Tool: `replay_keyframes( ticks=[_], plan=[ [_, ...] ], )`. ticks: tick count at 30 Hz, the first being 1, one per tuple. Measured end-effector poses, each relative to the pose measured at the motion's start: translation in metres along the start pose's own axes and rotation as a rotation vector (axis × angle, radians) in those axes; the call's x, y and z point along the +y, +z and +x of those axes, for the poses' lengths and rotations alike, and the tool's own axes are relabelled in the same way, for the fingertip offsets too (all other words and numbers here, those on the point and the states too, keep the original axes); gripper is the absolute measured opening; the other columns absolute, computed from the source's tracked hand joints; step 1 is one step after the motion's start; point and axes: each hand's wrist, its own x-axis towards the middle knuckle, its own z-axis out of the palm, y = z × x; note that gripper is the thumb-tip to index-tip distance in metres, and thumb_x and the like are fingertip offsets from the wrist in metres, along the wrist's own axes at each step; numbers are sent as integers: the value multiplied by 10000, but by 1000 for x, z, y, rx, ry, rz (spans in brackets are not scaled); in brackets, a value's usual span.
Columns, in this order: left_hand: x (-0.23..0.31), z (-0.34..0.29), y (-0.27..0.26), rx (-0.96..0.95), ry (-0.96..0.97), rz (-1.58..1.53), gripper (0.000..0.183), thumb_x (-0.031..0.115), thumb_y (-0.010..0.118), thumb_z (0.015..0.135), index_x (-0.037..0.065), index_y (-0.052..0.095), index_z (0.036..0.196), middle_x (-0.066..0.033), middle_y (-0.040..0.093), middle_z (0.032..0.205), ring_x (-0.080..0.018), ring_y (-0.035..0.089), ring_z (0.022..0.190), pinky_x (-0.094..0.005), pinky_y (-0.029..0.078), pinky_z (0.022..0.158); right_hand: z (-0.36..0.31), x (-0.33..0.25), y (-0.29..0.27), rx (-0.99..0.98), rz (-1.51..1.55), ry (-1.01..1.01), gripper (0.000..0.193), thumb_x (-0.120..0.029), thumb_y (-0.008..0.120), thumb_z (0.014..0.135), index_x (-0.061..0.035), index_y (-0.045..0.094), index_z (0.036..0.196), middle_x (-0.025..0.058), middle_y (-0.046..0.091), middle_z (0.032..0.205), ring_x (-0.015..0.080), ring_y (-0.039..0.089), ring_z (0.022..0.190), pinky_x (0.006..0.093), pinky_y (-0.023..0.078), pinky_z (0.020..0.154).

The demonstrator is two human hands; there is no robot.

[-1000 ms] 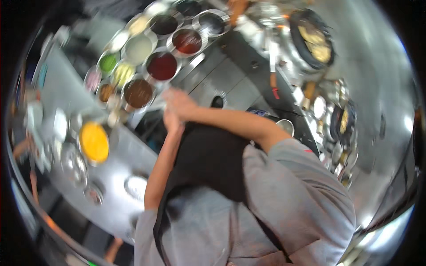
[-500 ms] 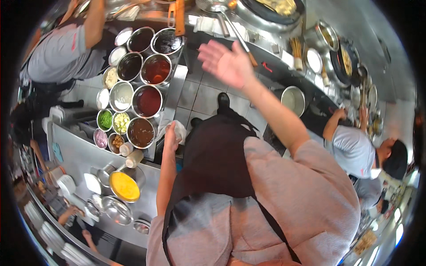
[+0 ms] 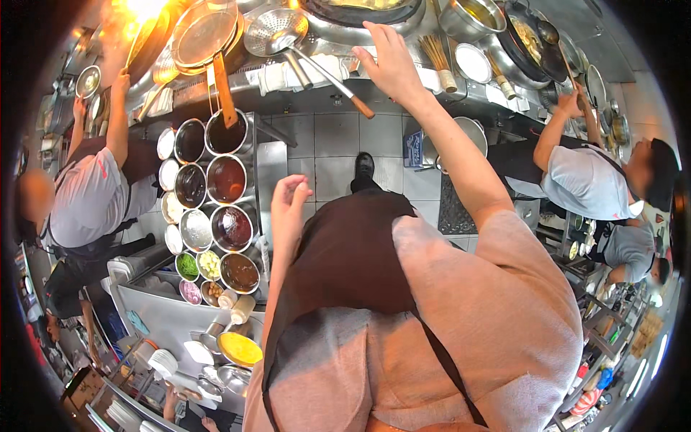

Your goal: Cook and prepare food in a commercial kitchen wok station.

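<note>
Just beyond the fingertips of the right hand (image 3: 392,63) sits a broad dark pan (image 3: 360,16) with pale yellow food (image 3: 360,3) in it, cut off by the upper edge of the view. How far along the work is can be judged only in part: the food is already in the pan, and to the left of the left hand (image 3: 288,207) the round sauce containers (image 3: 230,227) stand filled. No tool has a place in either hand, and the view does not show how cooked the food is, so what is left cannot be told.

The right hand reaches forward with its fingers extended and close together and its thumb held away from them; it grips nothing. It seems apart from the pan, though whether a fingertip brushes the stove edge is hard to tell. Left of this hand, a perforated skimmer (image 3: 263,32) and a ladle with a wooden handle end (image 3: 362,108) lie over a white cloth (image 3: 272,78). To its right, near the wrist, are a bundled brush (image 3: 435,57) and, a little farther over, a white dish (image 3: 473,63).

The left hand hangs nearer the body, its fingers loosely curled with nothing between them. It appears to touch nothing; the nearest sauce containers are beside it, apart from the fingers.
</note>
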Motion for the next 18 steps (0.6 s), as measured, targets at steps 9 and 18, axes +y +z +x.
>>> replay_keyframes(
  ticks=[9,18],
  plan=[
    [49,11,30,149,38,-13,178,149,559,938,30,546,1070,-44,592,992,-118,591,835,-252,459,755,-45,28,58,-398,395,163,225,-132,583,845,11,596,1018,181,568,1013,360,532,998,414,433,872],
    [82,74,45,375,104,190,314,122,605,897,25,492,1174,-90,568,1085,-145,540,972,-268,424,842,-61,2,73,-658,580,-198,299,-119,620,819,-19,562,1095,141,562,1014,328,553,984,396,455,843]
  ],
)
